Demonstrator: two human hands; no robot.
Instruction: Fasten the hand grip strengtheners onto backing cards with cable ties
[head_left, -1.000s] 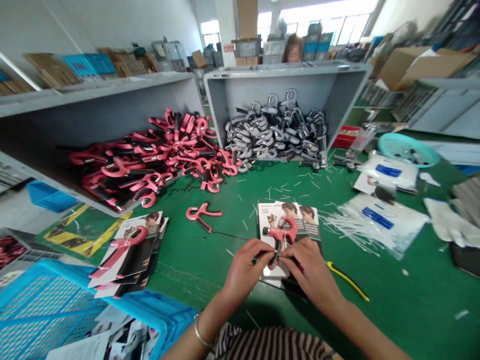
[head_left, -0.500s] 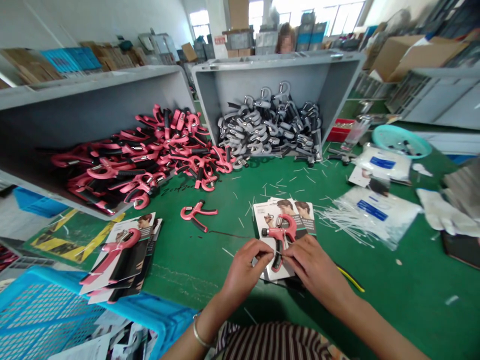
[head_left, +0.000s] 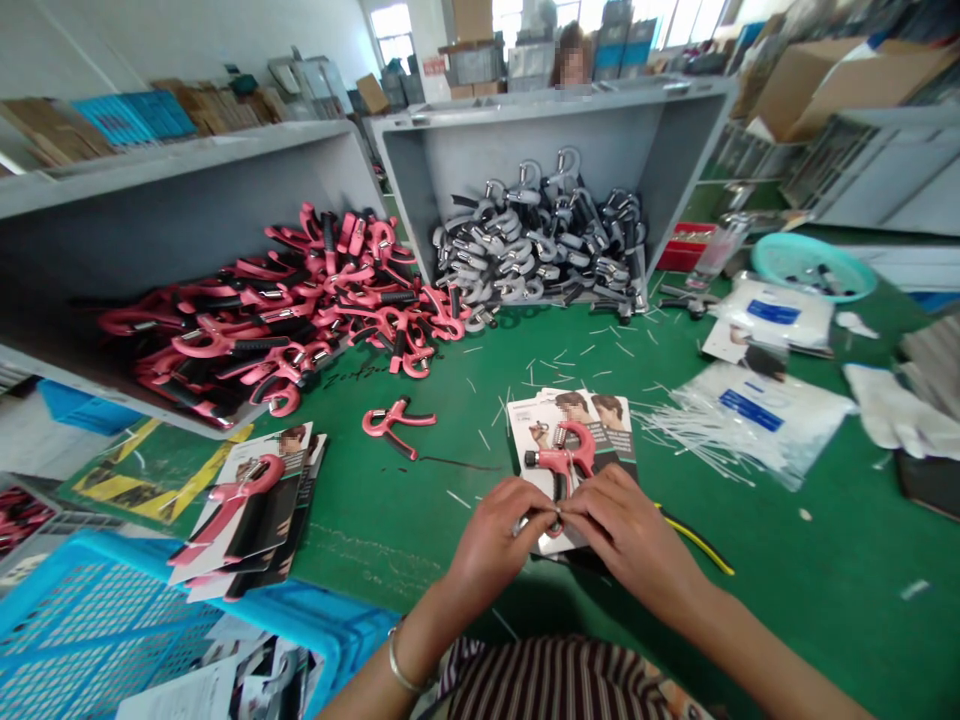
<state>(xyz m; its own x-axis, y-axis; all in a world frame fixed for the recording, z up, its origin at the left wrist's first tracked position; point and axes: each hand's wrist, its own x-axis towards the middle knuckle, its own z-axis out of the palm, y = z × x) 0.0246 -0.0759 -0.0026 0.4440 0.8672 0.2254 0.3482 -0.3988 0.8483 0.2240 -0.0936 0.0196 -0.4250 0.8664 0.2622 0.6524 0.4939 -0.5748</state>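
A pink and black hand grip lies on a printed card, which tops a small stack of cards on the green table. Over the grip's lower handle, my left hand and my right hand meet, fingertips pinched together. What they pinch is too small to make out. Left of the stack, another pink grip lies loose. Further left are carded pink grips in a pile. White cable ties spread from a clear bag on the right.
Grey bins hold pink grips and grey grips at the back. Yellow-handled pliers lie beside my right hand. A blue crate stands front left, a turquoise dish back right. A person is behind the bins.
My hands have come together, closing the gap between their fingertips over the grip's lower handle. The camera view has shifted slightly.
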